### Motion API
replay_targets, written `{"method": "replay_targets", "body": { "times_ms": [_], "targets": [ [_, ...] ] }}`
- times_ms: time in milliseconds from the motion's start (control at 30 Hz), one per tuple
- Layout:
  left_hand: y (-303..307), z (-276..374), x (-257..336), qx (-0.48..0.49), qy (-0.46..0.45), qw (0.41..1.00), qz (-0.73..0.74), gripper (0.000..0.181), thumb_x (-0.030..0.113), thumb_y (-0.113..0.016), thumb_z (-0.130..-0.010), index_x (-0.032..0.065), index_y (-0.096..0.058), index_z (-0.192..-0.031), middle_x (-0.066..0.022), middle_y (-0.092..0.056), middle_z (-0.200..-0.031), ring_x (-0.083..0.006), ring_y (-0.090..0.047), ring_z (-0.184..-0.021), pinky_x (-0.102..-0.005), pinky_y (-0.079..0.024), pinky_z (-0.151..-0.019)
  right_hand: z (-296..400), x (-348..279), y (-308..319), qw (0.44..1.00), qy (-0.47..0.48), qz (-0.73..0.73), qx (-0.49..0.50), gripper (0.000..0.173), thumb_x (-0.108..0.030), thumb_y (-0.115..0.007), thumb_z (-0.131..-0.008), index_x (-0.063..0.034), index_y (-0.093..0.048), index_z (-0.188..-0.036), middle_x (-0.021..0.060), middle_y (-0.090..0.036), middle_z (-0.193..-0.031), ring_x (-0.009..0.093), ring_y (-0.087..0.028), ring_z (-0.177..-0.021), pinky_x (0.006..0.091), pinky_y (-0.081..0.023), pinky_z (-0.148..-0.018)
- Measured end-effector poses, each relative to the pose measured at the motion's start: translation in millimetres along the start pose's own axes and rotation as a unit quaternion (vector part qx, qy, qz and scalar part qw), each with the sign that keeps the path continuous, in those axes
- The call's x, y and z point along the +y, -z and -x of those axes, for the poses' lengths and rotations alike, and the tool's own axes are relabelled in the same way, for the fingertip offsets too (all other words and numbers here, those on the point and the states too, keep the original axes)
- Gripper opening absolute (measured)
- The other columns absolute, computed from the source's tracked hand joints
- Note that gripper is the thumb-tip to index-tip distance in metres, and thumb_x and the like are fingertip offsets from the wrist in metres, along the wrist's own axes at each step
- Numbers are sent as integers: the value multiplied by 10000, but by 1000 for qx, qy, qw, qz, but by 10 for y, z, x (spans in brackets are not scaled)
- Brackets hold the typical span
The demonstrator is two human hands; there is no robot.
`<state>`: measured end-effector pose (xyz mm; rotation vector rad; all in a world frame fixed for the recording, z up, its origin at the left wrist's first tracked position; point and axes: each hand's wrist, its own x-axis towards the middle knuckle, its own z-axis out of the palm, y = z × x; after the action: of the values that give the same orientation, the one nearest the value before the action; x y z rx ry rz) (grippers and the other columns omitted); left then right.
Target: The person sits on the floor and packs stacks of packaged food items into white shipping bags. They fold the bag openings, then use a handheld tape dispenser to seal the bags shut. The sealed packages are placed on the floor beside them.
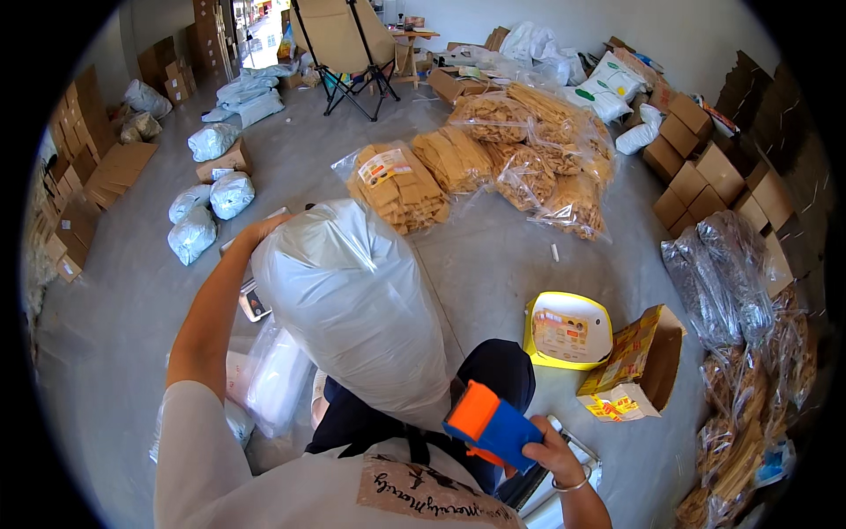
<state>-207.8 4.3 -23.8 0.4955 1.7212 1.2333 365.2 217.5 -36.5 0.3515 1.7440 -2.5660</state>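
Note:
A large, full white plastic bag [350, 297] stands between my knees, narrowing toward my lap. My left hand [268, 226] rests at its upper left side; most of the fingers are hidden behind the bag. My right hand [552, 449] grips a blue and orange plastic tape dispenser [499, 426] close to the narrow end of the bag. Whether tape touches the bag cannot be told. Behind the bag, a device with a small panel [253, 301], perhaps a scale, is partly covered. Clear plastic packaging [281, 377] lies on the floor by my left leg.
Clear bags of dried tan food [396, 188] lie ahead. A yellow-rimmed box [568, 330] and an open cardboard box [634, 370] stand at right, near stacked cartons [707, 178] and more filled bags [733, 278]. Wrapped white parcels [193, 235] sit at left; a folding chair [347, 40] stands behind.

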Motion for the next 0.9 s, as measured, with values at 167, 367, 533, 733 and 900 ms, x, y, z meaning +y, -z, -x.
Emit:
{"method": "replay_targets", "body": {
  "times_ms": [167, 367, 533, 733, 900],
  "targets": [
    [47, 46, -123, 55, -8, 998, 7, 519, 440, -623, -836, 45, -567, -1169, -72, -627, -1089, -166, -605, -941, -332, -491, -815, 503, 481, -8, 972, -169, 105, 121, 435, -357, -665, -837, 57, -611, -958, 50, -615, -724, 79, -581, -624, 191, -470, -601],
    [103, 150, -67, 85, -9, 996, -5, 521, 441, -599, -851, 49, -551, -1191, -72, -614, -1114, -173, -594, -965, -340, -482, -831, -156, 252, -296, 978, -127, 42, 159, 394, -327, -648, -851, 58, -625, -936, 78, -627, -688, 114, -572, -499, 205, -464, -474],
    [258, 355, -19, 97, -7, 995, -22, 523, 441, -579, -862, 52, -538, -1210, -72, -603, -1135, -179, -584, -986, -348, -476, -845, -361, 554, -545, 972, 42, -139, 184, 504, -373, -667, -794, 100, -548, -920, 121, -586, -584, 166, -557, -413, 262, -459, -375],
    [364, 563, 0, 99, 4, 995, -24, 526, 442, -555, -877, 56, -523, -1233, -73, -589, -1159, -187, -573, -1010, -356, -467, -861, -537, 203, -468, 965, 181, -125, 140, 483, -356, -646, -806, 103, -544, -919, 129, -601, -605, 154, -572, -426, 251, -482, -393],
    [249, 418, -145, 41, 6, 999, 22, 528, 443, -535, -889, 59, -510, -1251, -73, -578, -1180, -193, -563, -1031, -363, -460, -875, -508, -306, -525, 913, 322, -54, 244, 541, -401, -672, -769, 98, -536, -927, 147, -615, -664, 169, -580, -443, 250, -496, -414]
  ]
}}
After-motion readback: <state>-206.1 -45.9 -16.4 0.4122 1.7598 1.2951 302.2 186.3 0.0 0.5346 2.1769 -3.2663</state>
